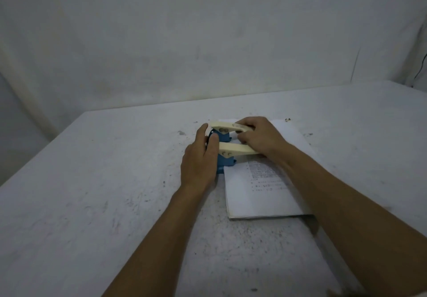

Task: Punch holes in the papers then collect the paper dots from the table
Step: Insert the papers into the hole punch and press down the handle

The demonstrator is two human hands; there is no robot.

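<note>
A hole punch (225, 155) with a blue body and a cream U-shaped lever stands on the white table (115, 192), its slot over the left edge of a stack of printed papers (258, 195). My left hand (201, 160) rests on the punch's blue base from the left, fingers curled against it. My right hand (261, 138) lies over the lever's far end, gripping it between the two cream arms. No loose paper dots are visible from here.
A white wall rises behind the table. A small dark object (287, 119) lies near the papers' far corner. A dark cable (419, 68) hangs at the right edge. The tabletop is scuffed and speckled.
</note>
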